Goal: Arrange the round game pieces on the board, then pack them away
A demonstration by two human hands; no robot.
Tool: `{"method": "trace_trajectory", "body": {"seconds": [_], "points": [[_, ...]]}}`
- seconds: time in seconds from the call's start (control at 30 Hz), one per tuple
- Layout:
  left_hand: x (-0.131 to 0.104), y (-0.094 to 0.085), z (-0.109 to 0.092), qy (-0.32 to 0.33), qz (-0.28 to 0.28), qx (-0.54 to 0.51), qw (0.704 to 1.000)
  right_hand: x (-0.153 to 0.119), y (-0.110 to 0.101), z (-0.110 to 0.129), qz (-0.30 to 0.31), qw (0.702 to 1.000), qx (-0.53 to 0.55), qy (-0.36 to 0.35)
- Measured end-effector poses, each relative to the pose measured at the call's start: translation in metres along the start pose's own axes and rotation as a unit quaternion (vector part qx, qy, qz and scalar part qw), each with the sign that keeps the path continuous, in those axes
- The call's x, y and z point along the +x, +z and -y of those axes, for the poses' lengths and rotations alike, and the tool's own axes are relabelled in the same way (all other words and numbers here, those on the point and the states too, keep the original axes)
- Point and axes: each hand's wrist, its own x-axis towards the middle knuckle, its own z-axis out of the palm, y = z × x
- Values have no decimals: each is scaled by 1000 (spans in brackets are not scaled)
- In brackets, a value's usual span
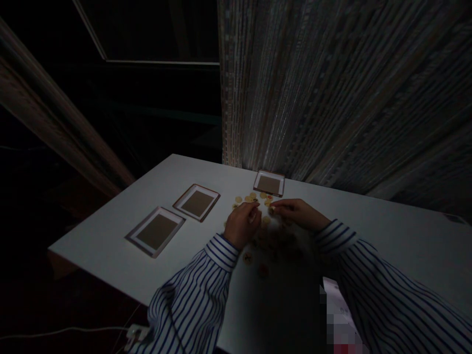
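Note:
Round, cream-coloured xiangqi pieces [266, 220], some with red or black markings, lie scattered on the white table [121, 211] around both hands. My right hand [303, 213] reaches in from the right, thumb and fingertips pinched on one small round piece [272, 210]. My left hand [241, 226] is curled close beside it, over the left part of the scatter. What its fingers hold, if anything, is hidden. Nearer to me, a dark-marked piece [248, 257] and a red-marked piece [263, 270] lie in shadow, with a dim cluster of pieces between my forearms.
Two shallow rectangular trays with brown middles lie on the left, a nearer tray [133, 239] and a farther tray [177, 202]. A third tray [281, 189] sits at the back edge by a string curtain [280, 88]. A lit screen [339, 300] shows under my right forearm. A white cable [81, 330] runs lower left.

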Motion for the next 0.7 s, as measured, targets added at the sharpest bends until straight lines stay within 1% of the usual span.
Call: {"method": "trace_trajectory", "body": {"seconds": [0.1, 0.27, 0.43, 0.6, 0.7], "points": [[-1, 2, 1, 37, 4, -2, 999, -3, -1, 3, 11, 998, 55, 17], [-3, 2, -1, 75, 2, -9, 997, -7, 0, 12, 16, 996, 87, 31], [-4, 2, -2, 90, -1, -17, 996, -10, 3, 20, 27, 993, 114, 34], [-4, 3, -2, 102, -16, -18, 994, -12, 6, 22, 38, 992, 115, 29], [-4, 4, -2, 105, -18, -18, 994, -13, 7, 23, 33, 993, 112, 21]]}}
